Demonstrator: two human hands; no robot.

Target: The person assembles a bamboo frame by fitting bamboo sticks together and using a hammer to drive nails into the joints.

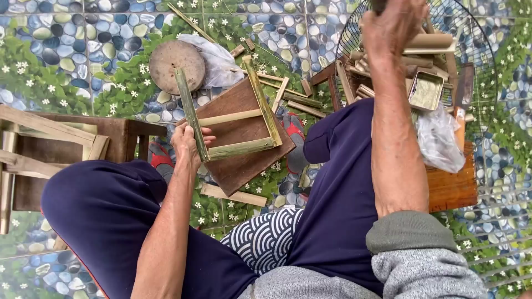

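Note:
My left hand [185,142] grips the left rail of a green bamboo frame [239,128], which rests on a brown wooden board [244,166] between my knees. The frame has two long rails joined by two cross pieces. My right hand [391,25] reaches up to the top right, over a wire fan guard [476,41] filled with bamboo pieces [432,41]. Its fingers are closed around something at the frame's top edge, and I cannot tell what it is. My legs in dark blue trousers fill the lower half.
A round wooden disc [176,65] and a white plastic bag [217,62] lie beyond the board. Loose bamboo sticks [293,99] lie on the pebble-and-flower floor mat. A metal tin [425,91], a knife [463,94] and a clear bag [440,141] rest at right. A wooden stool [72,144] stands at left.

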